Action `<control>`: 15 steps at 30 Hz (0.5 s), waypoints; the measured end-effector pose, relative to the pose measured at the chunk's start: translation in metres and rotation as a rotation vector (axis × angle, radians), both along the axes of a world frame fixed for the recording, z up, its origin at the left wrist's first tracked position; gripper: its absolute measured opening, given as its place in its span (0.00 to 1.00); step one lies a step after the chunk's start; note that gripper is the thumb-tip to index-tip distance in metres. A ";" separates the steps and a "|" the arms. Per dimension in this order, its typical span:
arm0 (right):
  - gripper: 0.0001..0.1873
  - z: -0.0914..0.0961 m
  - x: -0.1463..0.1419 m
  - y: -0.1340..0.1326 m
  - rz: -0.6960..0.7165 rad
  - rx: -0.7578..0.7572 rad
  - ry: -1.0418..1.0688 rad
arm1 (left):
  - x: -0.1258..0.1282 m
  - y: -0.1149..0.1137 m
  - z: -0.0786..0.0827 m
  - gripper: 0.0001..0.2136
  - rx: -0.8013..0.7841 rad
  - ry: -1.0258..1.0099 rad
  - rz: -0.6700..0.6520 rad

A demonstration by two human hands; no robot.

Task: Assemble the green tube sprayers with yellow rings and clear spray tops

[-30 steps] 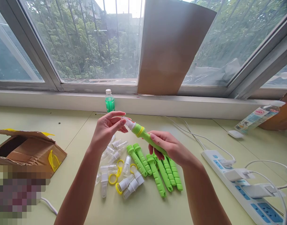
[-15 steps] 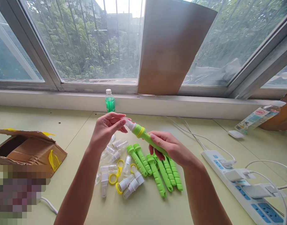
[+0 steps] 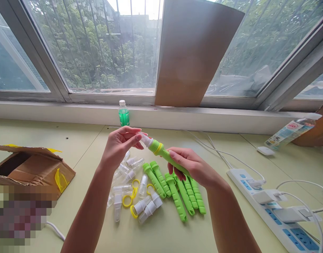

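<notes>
Two hands join a clear tip to a green handle above a table strewn with parts.

The right hand (image 3: 189, 165) is closed around the lower part of a green handle (image 3: 164, 153), held tilted above the table (image 3: 230, 147), its yellow-ringed end pointing up and left. The left hand (image 3: 121, 142) pinches a clear tip (image 3: 145, 139) between thumb and fingertips at that end, the tip touching the handle's collar. Directly below the hands lie more green handles (image 3: 177, 191) side by side, and just left of them a loose heap of clear caps and yellow rings (image 3: 132, 191). Farther out, an open cardboard box (image 3: 32, 168) sits at the left, a power strip (image 3: 272, 207) with plugs at the right, and a small green bottle (image 3: 123, 114) stands by the window ledge.
</notes>
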State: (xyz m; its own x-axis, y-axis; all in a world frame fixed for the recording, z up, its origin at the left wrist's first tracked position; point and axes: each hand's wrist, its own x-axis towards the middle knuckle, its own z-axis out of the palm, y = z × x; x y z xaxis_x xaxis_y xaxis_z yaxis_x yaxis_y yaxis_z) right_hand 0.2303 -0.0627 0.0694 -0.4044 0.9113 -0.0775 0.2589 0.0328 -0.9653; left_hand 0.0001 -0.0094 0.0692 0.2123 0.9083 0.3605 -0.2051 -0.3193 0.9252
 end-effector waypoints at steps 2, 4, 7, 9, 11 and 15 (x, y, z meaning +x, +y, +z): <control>0.20 0.000 0.000 0.000 0.000 -0.003 0.000 | 0.000 0.000 0.000 0.11 -0.001 0.007 0.002; 0.20 0.000 0.000 0.000 0.002 -0.004 0.001 | 0.000 0.000 0.000 0.11 -0.003 0.013 -0.002; 0.19 -0.001 -0.001 0.000 0.002 -0.001 0.007 | 0.000 -0.001 0.000 0.12 -0.011 0.021 -0.020; 0.20 -0.001 -0.001 0.001 -0.001 0.009 0.016 | 0.000 -0.001 0.001 0.13 -0.017 0.021 -0.029; 0.20 -0.001 -0.001 0.001 -0.007 0.023 0.027 | 0.000 -0.002 0.002 0.16 -0.021 0.013 -0.030; 0.20 0.001 -0.001 0.001 -0.026 0.033 0.038 | -0.001 -0.001 0.002 0.17 -0.021 0.007 -0.032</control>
State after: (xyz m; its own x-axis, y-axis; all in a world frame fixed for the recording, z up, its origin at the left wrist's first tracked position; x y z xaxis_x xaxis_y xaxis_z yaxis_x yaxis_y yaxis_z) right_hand 0.2292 -0.0616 0.0699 -0.3828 0.9233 -0.0327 0.2237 0.0583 -0.9729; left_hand -0.0004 -0.0109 0.0716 0.2441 0.9083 0.3397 -0.2081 -0.2931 0.9332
